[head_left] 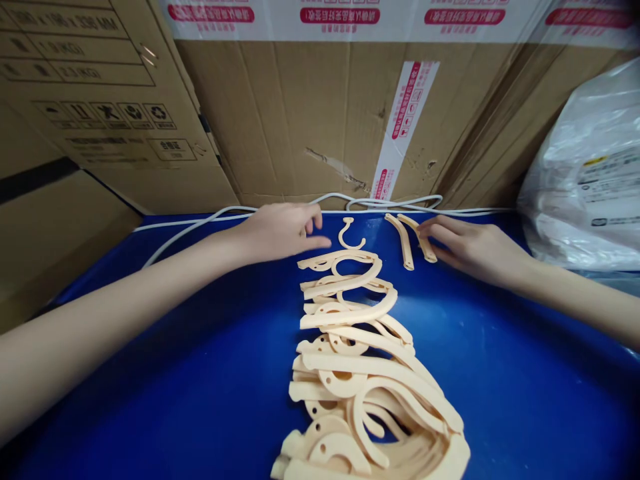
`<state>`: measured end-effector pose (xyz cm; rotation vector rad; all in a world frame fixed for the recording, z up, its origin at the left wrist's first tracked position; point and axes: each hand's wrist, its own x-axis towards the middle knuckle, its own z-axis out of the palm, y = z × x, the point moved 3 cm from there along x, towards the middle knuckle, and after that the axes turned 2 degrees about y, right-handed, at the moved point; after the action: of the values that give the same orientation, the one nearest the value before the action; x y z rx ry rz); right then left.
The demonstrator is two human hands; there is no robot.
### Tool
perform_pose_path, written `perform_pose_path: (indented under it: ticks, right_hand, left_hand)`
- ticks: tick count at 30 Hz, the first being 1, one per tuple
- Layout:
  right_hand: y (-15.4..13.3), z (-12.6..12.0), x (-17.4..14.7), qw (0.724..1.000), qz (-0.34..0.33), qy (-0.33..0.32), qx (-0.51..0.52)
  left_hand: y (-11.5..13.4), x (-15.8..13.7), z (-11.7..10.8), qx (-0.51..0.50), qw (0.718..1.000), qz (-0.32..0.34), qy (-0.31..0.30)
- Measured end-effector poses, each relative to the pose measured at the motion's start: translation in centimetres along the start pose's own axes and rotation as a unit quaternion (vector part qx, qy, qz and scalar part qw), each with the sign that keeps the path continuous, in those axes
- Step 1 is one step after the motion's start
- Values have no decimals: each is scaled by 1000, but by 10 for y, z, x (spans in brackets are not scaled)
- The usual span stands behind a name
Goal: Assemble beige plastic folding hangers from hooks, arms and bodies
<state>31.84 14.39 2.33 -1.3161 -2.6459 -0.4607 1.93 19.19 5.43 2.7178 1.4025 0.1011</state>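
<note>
A row of cream plastic folding-hanger parts point(380, 363) runs down the blue surface in overlapping groups of hooks and arms. Beyond its far end lies a single hanger hook point(345, 233). My left hand point(287, 230) hovers left of that hook, thumb and fingers apart, with nothing in it. To the right, two slim hanger arms lie side by side. The fingers of my right hand point(467, 248) are closed on the outer hanger arm point(425, 247); the inner hanger arm point(403, 243) lies free beside it. My right thumb is partly hidden.
Cardboard boxes point(290, 113) stand along the back, with another large carton point(100, 153) at the left. A white cable point(200, 219) loops along the back edge of the blue surface point(200, 373). Clear plastic packaging point(590, 173) sits at the right.
</note>
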Motion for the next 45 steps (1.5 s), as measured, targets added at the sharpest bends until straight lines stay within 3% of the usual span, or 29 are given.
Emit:
perform_pose_path:
  ticks: [4,9,13,17,19,21,23,25,27,29,31,34,37,40,45]
  right_hand:
    - [-2,5,-4,999,-19,-21,44]
    - [-9,-2,4,994,6,12,104]
    - [-37,-23,25,976,13,72,207]
    - [-65,-42,55,931,10,75,358]
    - [-65,-50,67,911,36,88,401]
    - [-57,-59,75,900,68,113,416]
    - [-47,-67,80,905,93,142,391]
    - [-40,-75,82,930,102,175,308]
    - [-40,-81,83,960,98,196,175]
    - [-44,-82,85,977,95,182,54]
    - [-47,-80,86,984,101,146,-2]
    - [-49,-74,87,991,90,97,24]
    - [-46,-68,88,987,32,66,145]
    - [-38,-61,86,941,36,50,333]
    - [-27,-47,79,801,169,-1,574]
  left_hand:
    - [14,-10,3,-54,990,55,-120]
    - [15,-9,6,-127,974,34,-182]
    - [23,-5,-4,-216,958,18,-190]
    - [31,1,-24,-303,944,-42,-125]
    - [32,5,-34,-350,934,-49,-52]
    - [33,8,-42,-420,906,-41,28]
    - [33,10,-47,-498,862,-42,87]
    - [35,11,-50,-547,826,-51,123]
    - [41,11,-52,-553,819,-59,142]
    - [48,9,-52,-527,837,-58,137]
    - [54,6,-53,-460,876,-42,140]
    - [57,0,-53,-254,947,-7,196]
    - [50,-1,-47,-85,973,-13,212]
    - [32,5,-37,-59,980,-26,190]
    - [-8,18,-8,-47,996,-53,60]
